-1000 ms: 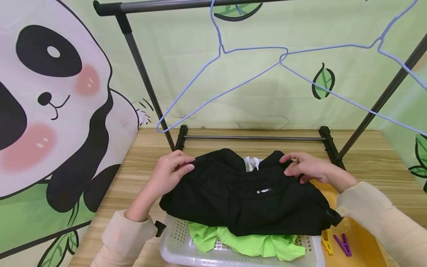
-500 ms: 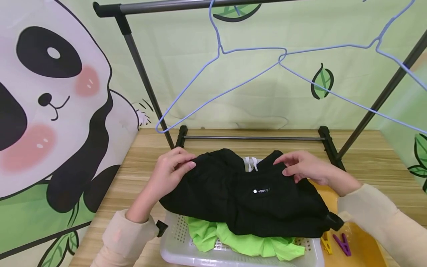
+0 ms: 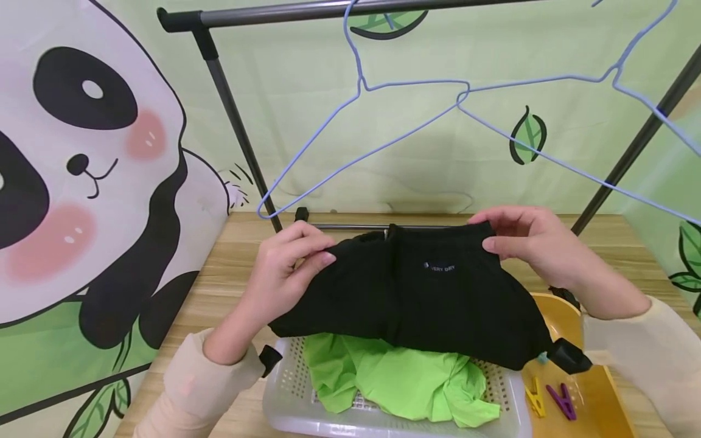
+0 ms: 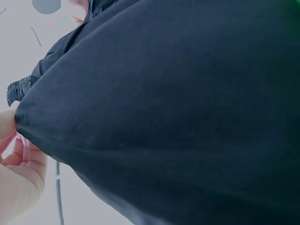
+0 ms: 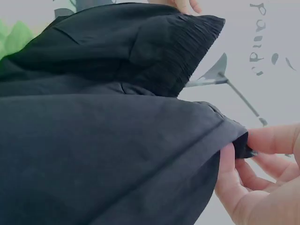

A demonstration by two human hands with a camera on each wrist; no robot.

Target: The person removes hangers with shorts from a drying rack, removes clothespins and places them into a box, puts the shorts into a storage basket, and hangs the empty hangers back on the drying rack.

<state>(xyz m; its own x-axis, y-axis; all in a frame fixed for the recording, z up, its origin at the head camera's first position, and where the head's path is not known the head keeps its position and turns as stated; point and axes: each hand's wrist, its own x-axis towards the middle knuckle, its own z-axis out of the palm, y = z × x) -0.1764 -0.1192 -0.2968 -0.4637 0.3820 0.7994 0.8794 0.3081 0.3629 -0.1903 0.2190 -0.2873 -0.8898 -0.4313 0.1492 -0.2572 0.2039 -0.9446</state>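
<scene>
A pair of black shorts point(image 3: 438, 304) with a gathered elastic waistband and a small "VERY DRY" print hangs between both hands, over a white perforated basket point(image 3: 339, 426). My left hand point(image 3: 282, 271) pinches the cloth at the left edge between thumb and fingers. At the right end of the waistband, my right hand point(image 3: 533, 246) pinches the top corner, thumb in front. The right wrist view shows that hand point(image 5: 262, 173) holding the fabric edge, with the ribbed waistband point(image 5: 187, 51) beyond. Bright green cloth point(image 3: 405, 380) lies crumpled in the basket, partly covered by the shorts.
Two blue wire hangers point(image 3: 323, 137) hang from the dark rack's top bar point(image 3: 306, 15), overlapping in this view. Right of the basket, an orange tray point(image 3: 597, 395) holds a yellow clothespin point(image 3: 535, 398) and a purple clothespin point(image 3: 562, 401). The rack's lower bar point(image 3: 350, 227) runs behind.
My right hand has moved up and to the right, now gripping the waistband corner. The shorts have risen and their waist is pulled straighter, uncovering more green cloth. The left hand shifted slightly.
</scene>
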